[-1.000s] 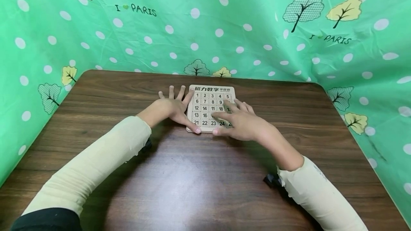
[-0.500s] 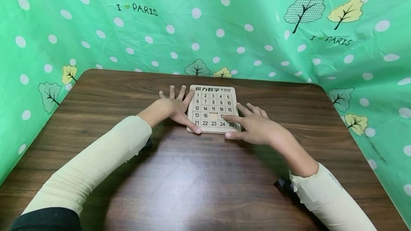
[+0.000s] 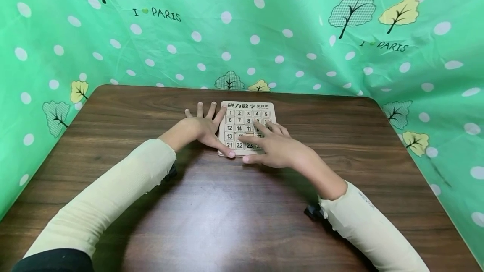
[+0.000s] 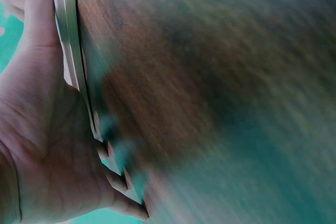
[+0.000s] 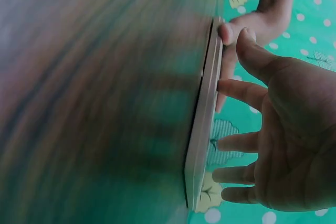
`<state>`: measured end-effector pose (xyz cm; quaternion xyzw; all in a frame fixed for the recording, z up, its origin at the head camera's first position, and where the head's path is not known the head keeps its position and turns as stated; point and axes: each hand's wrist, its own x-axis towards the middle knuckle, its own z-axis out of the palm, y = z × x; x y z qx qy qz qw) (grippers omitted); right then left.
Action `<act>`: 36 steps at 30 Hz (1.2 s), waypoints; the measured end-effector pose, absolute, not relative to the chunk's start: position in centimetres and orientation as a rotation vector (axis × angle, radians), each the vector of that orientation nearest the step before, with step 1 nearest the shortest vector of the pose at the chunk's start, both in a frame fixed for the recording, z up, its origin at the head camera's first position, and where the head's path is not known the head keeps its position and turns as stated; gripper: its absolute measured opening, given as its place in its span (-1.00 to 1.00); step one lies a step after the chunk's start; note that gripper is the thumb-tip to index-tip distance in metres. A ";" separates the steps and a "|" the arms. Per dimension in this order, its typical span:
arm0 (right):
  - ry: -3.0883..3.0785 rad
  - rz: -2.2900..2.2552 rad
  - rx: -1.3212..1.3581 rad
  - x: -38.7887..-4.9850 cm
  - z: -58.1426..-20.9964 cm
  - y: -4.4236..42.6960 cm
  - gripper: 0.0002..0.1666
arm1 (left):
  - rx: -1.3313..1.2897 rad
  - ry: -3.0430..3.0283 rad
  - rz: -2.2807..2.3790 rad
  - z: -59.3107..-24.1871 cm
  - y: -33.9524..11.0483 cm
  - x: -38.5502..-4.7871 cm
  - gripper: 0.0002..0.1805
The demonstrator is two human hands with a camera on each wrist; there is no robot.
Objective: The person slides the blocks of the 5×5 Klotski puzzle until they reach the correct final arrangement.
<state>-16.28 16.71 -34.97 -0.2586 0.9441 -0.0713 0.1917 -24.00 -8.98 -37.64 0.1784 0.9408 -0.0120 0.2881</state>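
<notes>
A flat wooden sliding number puzzle [image 3: 247, 106] lies near the far edge of the table. My left hand [image 3: 206, 129] is spread along its left side, thumb at the bottom-left corner and index finger beside the top-left. In the left wrist view the puzzle's edge [image 4: 73, 51] runs against this hand. Over the lower right of the puzzle reaches my right hand [image 3: 277, 148], fingers extended and hiding several tiles. Its index fingertip touches the tile just right of 13, by a gap left of tile 17 [image 3: 259, 136]. The right wrist view shows the puzzle edge-on, with these fingers extended over its face.
The brown wood-grain table [image 3: 211, 213] carries the puzzle. Behind and at both sides hangs a green curtain [image 3: 211, 7] with white dots and printed trees. Pale sleeves cover both forearms, and a dark strap piece [image 3: 314, 212] shows under the right wrist.
My right hand first drew right, its index finger on tile 17, then came back left to the tile beside 13. The left hand has stayed in place on the puzzle's side.
</notes>
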 end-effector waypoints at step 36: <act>2.656 -0.200 -0.736 -16.6 -34.3 17.2 -0.11 | 0.472 2.513 -0.011 -37.7 -9.1 -23.9 0.86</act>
